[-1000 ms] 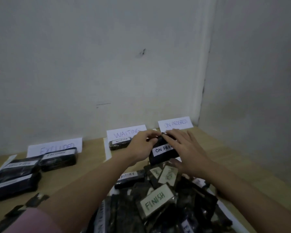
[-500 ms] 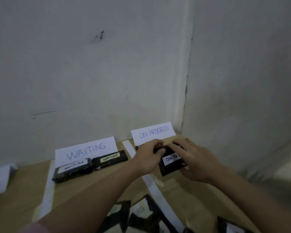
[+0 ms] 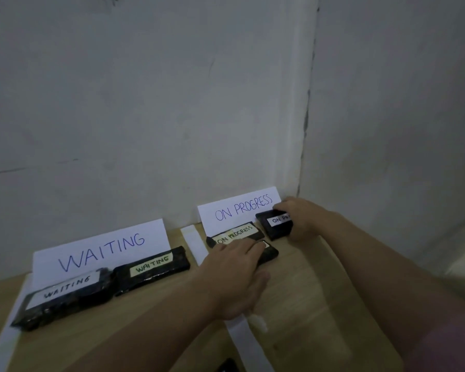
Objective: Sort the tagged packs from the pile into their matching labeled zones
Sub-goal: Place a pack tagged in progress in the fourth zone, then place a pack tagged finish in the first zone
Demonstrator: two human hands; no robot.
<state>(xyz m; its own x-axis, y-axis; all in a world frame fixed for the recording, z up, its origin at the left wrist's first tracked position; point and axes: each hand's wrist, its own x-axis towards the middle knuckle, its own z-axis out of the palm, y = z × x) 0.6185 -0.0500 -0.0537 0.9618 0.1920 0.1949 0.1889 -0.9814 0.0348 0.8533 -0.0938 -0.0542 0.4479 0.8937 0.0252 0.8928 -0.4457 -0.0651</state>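
Note:
A black pack with a white "ON PR..." tag (image 3: 276,224) lies on the wooden table just below the right end of the ON PROGRESS sign (image 3: 240,208). My right hand (image 3: 300,218) grips its right end with curled fingers. Left of it lies a second black pack with a cream ON PROGRESS tag (image 3: 234,233). My left hand (image 3: 235,275) lies flat with straight fingers, its fingertips resting on a third dark pack (image 3: 269,255) in front of the cream-tagged one. The pile is out of view.
Two black WAITING packs (image 3: 151,267) (image 3: 62,298) lie in front of the WAITING sign (image 3: 100,251). A white tape strip (image 3: 193,241) divides the two zones. The walls meet in a corner behind the signs. The table edge (image 3: 360,291) runs down the right.
My right hand carried the white-tagged pack back and right, down beside the ON PROGRESS sign. My left hand let go of it and now rests on the packs to its left. The view moved closer.

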